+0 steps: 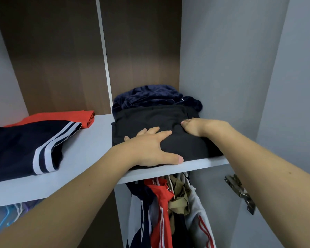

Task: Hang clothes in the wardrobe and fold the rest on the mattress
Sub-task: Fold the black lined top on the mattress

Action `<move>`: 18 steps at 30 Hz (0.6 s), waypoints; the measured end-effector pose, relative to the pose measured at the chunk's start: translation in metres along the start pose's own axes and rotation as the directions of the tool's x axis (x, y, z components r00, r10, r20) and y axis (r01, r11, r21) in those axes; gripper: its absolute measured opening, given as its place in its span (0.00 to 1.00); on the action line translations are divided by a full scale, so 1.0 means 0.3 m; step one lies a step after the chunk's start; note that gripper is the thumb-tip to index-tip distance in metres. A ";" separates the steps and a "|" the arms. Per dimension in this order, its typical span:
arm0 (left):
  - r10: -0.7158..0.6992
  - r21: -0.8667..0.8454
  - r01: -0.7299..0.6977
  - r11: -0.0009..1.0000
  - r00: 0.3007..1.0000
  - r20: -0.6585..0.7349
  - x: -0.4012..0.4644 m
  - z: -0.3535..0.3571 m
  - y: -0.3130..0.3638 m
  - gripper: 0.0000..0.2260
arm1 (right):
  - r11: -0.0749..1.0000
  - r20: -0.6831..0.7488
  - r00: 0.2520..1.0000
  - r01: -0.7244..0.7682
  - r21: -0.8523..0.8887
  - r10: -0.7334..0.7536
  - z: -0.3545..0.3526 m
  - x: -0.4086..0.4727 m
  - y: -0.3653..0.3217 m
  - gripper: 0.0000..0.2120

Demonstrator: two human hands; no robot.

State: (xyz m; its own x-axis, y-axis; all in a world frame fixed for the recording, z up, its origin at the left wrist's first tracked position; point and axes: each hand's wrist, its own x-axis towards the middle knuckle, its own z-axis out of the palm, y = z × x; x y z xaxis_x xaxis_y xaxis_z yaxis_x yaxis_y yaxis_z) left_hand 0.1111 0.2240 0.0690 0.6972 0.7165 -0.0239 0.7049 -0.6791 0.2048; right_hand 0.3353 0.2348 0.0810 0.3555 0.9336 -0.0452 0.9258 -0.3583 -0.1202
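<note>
Left hand lies flat, fingers straight, pressing the folded black fabric garment; right hand also presses it, fingers extended — neither grasps. The garment sits on the white wardrobe shelf. Behind the hands — a crumpled navy velvet garment. Left: folded navy striped shorts.

Under your left hand and right hand lies matt black cloth. Beyond your fingers sits plush, velvety navy fabric. The shelf beneath your wrists looks smooth, matt white laminate. Behind it, the back panel shows brown wood grain. Below your right forearm, the hinge is shiny metal.
</note>
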 end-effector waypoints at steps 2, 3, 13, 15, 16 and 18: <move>0.009 -0.021 -0.008 1.000 0.999 0.049 -0.016 -0.017 0.000 0.48 | 1.000 0.047 0.999 -0.008 -0.028 0.010 -0.001 -0.023 0.002 0.26; 0.008 -0.044 -0.005 0.999 0.997 0.080 -0.020 -0.037 0.004 0.48 | 0.999 0.055 0.998 -0.015 -0.029 0.017 -0.006 -0.032 0.002 0.27; -0.156 -0.045 0.154 0.987 0.987 -0.047 0.120 -0.077 -0.094 0.46 | 0.993 -0.198 0.980 0.025 0.111 -0.003 -0.032 -0.101 -0.014 0.26; -0.160 -0.068 0.157 0.985 0.986 -0.042 0.125 -0.087 -0.092 0.47 | 0.994 -0.289 0.957 0.022 0.108 0.011 -0.047 -0.129 -0.010 0.24; -0.164 -0.074 0.161 0.984 0.985 -0.046 0.122 -0.097 -0.087 0.46 | 0.993 -0.332 0.943 0.030 0.117 0.011 -0.055 -0.151 -0.011 0.22; -0.177 -0.074 0.171 0.983 0.980 -0.093 0.112 -0.117 -0.076 0.41 | 0.989 -0.397 0.918 0.060 0.133 -0.003 -0.070 -0.197 -0.009 0.19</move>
State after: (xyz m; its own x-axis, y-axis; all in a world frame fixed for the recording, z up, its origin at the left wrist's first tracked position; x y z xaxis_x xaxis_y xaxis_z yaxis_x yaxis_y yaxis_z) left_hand 0.1139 0.2693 0.0979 0.5462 0.8371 0.0311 0.8018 -0.5332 0.2698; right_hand 0.3145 0.1806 0.1049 0.3746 0.8576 0.3524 0.9204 -0.2980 -0.2532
